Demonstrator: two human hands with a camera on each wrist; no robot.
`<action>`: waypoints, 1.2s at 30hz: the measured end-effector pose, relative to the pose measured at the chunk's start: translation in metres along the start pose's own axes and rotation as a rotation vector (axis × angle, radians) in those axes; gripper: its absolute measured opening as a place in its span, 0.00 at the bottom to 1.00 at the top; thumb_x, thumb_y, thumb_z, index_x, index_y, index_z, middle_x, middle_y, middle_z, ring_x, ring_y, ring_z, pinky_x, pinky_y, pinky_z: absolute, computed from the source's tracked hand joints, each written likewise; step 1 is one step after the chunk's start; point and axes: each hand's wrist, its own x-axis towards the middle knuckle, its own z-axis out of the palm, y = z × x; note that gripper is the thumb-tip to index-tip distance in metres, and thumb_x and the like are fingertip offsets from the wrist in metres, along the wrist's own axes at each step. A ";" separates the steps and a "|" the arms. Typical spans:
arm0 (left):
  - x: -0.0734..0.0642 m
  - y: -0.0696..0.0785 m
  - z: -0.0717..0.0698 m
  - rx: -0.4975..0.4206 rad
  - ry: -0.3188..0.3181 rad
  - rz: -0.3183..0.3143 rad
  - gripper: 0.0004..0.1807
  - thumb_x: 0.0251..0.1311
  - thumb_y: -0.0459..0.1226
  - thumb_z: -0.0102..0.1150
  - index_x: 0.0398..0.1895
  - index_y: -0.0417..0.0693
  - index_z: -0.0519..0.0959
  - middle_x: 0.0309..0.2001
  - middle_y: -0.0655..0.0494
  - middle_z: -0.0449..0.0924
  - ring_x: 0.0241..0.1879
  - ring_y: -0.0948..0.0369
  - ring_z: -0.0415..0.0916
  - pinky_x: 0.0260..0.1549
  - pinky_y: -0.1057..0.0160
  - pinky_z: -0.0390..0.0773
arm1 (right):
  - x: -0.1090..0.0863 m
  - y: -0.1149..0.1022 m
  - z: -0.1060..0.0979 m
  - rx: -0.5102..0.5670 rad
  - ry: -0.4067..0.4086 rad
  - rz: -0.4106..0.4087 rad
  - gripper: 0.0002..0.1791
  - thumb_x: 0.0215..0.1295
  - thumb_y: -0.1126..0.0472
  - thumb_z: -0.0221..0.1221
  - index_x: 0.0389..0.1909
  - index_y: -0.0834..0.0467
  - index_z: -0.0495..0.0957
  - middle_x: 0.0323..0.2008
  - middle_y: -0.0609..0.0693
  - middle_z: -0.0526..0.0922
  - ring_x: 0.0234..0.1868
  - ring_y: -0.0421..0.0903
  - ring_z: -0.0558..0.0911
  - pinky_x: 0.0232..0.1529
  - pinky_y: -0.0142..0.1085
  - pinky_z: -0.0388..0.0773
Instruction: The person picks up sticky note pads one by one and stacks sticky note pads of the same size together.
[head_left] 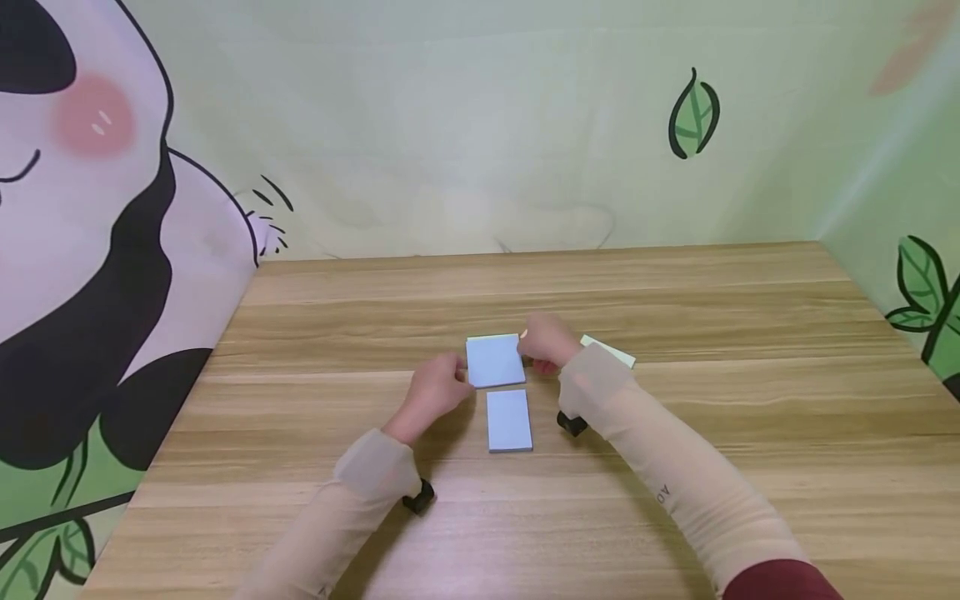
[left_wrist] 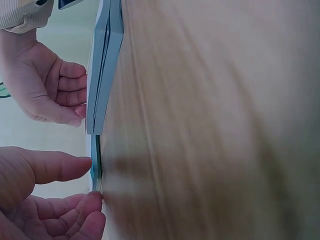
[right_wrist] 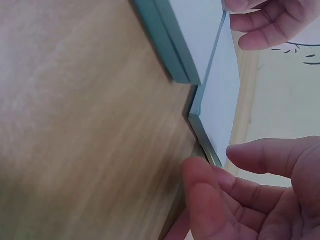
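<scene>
A square blue sticky note pad (head_left: 495, 362) lies on the table, with a thin pale-green strip showing along its far edge. At its left edge my left hand (head_left: 435, 385) holds it between thumb and fingertips. My right hand (head_left: 550, 340) grips its right side, with the thumb (right_wrist: 255, 156) near the top face and fingers below. Closer to me lies a narrower blue sticky note pad (head_left: 509, 421), which looks like two stacked layers in the right wrist view; neither hand touches it. A pale-green paper piece (head_left: 609, 351) is partly hidden behind the right wrist.
The wood-grain table (head_left: 300, 367) meets a printed backdrop (head_left: 450, 125) at the back. Black wrist cameras hang under both sleeves, the left one (head_left: 418, 497) and the right one (head_left: 572, 423) close to the tabletop.
</scene>
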 end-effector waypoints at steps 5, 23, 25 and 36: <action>0.003 0.003 -0.001 0.027 0.000 0.017 0.07 0.43 0.32 0.61 0.26 0.41 0.73 0.23 0.55 0.71 0.24 0.58 0.66 0.23 0.67 0.63 | 0.002 0.001 0.002 0.018 -0.016 0.000 0.11 0.52 0.65 0.53 0.13 0.60 0.68 0.11 0.52 0.72 0.11 0.45 0.75 0.15 0.36 0.75; 0.009 0.006 0.003 0.063 -0.002 0.020 0.07 0.43 0.30 0.60 0.26 0.40 0.72 0.23 0.53 0.71 0.25 0.58 0.65 0.20 0.68 0.62 | 0.007 0.000 0.007 0.043 -0.048 0.043 0.09 0.52 0.68 0.53 0.15 0.64 0.72 0.09 0.52 0.72 0.09 0.43 0.73 0.14 0.34 0.74; 0.010 0.007 0.003 0.066 -0.004 0.020 0.08 0.42 0.30 0.60 0.27 0.40 0.73 0.25 0.52 0.72 0.25 0.58 0.66 0.22 0.67 0.64 | 0.008 0.000 0.007 0.047 -0.051 0.043 0.10 0.52 0.68 0.53 0.14 0.64 0.72 0.09 0.52 0.72 0.09 0.43 0.73 0.14 0.34 0.74; 0.011 0.009 0.001 0.062 -0.021 0.006 0.11 0.44 0.29 0.60 0.33 0.38 0.74 0.30 0.49 0.76 0.29 0.58 0.68 0.28 0.65 0.70 | 0.007 -0.002 0.007 0.062 -0.053 0.047 0.09 0.53 0.68 0.52 0.16 0.64 0.71 0.09 0.51 0.71 0.09 0.43 0.72 0.13 0.33 0.73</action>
